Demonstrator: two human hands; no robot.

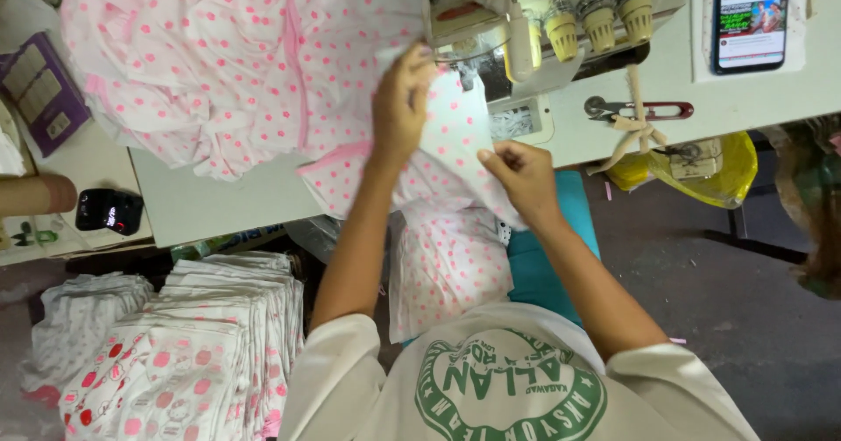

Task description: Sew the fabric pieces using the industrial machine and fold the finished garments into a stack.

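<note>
My left hand (401, 108) grips the upper edge of a white fabric piece with pink dots (455, 134), right at the foot of a sewing machine (526, 21). My right hand (519, 171) pinches the same piece at its lower right edge. The fabric hangs down over my lap (447, 266). A large heap of the same dotted fabric with pink trim (236, 64) lies on the white table (210, 200) to the left of my hands.
Thread cones (600, 16) stand on the machine. Red-handled scissors (639, 108) and a phone (751, 18) lie at the right. A yellow bag (731, 174) hangs below. Stacks of folded printed cloth (193, 353) sit at lower left, a black device (109, 210) and purple box (39, 91) at left.
</note>
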